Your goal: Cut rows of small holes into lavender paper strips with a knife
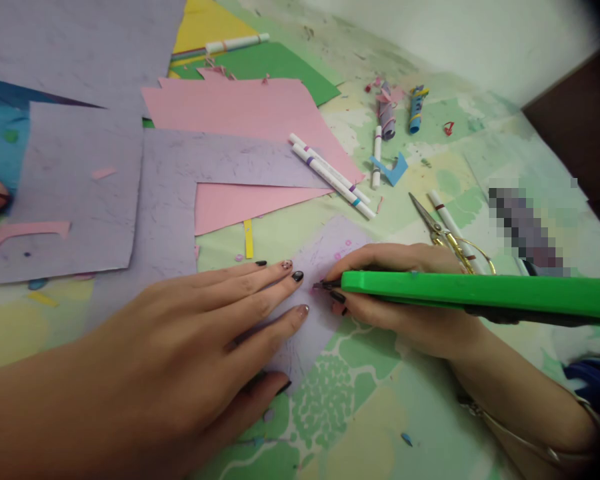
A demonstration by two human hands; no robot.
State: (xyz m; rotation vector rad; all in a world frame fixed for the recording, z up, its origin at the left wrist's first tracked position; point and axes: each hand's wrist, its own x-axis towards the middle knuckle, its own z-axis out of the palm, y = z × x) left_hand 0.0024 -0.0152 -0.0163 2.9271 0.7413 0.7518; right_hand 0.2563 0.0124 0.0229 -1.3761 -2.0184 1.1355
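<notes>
My left hand [195, 340] lies flat with its fingers stretched out, pressing on a small lilac paper sheet [305, 353]. Pinched in my right hand [405, 303] is a long bright green tool [480, 293] with a narrow dark metal tip. Its tip touches or nearly touches the lilac sheet, just right of my left fingertips; its exact kind is unclear. A bit of pink paper [338, 307] shows by my right fingertips. Small pink rings [344, 248] lie on the sheet above. Gold-handled scissors [450, 240] lie partly hidden behind my right hand.
Larger lilac sheets [167, 200], pink paper [240, 103] and green card [285, 67] overlap at the upper left. Two white markers [330, 177] rest near them. Another marker [450, 220] lies by the scissors. Small rolled papers [387, 112] and blue scrap [395, 170] sit at the back.
</notes>
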